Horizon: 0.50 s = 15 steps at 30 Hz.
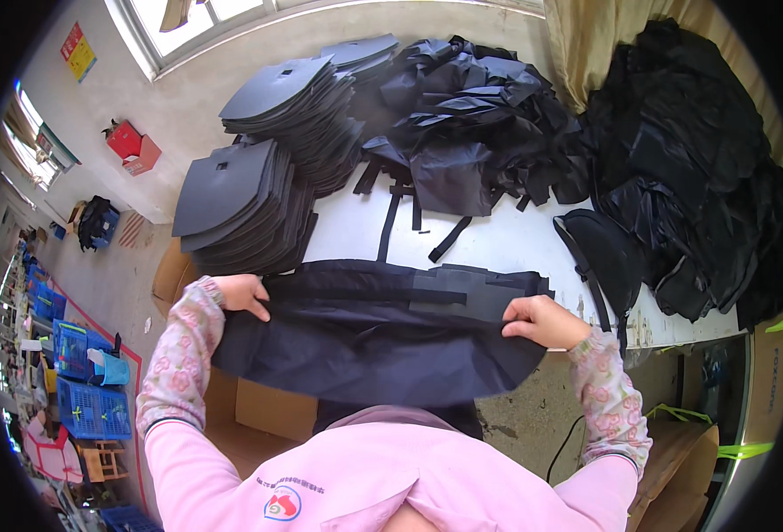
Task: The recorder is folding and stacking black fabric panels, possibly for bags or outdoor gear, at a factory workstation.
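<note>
both forearms come up from the lower edge in floral sleeves, spread wide. the left hand (pixel 242 294) at centre left is clenched on the left end of a dark fabric panel (pixel 365 341), fingers curled over its top edge. the right hand (pixel 542 321) at centre right pinches the panel's right end. the panel stretches between the 2 hands, draped over the white table (pixel 498 244) edge, below a stack of foam sheets (pixel 241 204) and a pile of black fabric (pixel 471 124).
</note>
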Each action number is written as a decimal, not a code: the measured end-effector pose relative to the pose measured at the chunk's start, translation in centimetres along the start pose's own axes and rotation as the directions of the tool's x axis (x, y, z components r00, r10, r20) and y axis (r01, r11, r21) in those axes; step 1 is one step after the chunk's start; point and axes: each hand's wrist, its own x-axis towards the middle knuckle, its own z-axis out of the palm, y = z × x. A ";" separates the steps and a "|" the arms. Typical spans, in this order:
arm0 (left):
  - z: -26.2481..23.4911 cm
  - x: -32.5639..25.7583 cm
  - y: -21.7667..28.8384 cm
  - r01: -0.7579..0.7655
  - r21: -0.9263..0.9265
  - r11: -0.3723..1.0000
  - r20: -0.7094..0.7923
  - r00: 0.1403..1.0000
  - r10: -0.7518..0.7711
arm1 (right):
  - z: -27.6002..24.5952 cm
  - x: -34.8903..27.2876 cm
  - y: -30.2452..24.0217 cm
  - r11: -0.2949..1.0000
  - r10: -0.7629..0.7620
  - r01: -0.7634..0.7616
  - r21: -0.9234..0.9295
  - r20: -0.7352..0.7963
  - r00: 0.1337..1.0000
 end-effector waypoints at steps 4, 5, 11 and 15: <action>1.1 5.9 -0.5 0.036 -0.033 0.999 -0.060 0.998 -0.038 | 1.0 1.9 3.0 0.918 -0.120 -0.023 -0.395 -0.333 0.935; 1.1 6.9 -0.5 0.039 -0.026 0.999 -0.044 0.998 -0.041 | 1.1 2.2 3.0 0.851 -0.130 -0.106 -0.514 -0.404 0.906; 1.2 8.5 0.3 -0.003 -0.047 0.999 -0.186 0.982 -0.006 | 1.2 1.8 3.8 0.729 -0.277 -0.142 -0.669 -0.478 0.834; 1.6 5.6 -0.6 -0.268 0.110 0.957 -0.439 0.851 0.289 | 1.4 2.1 3.9 0.715 -0.280 -0.173 -0.678 -0.504 0.817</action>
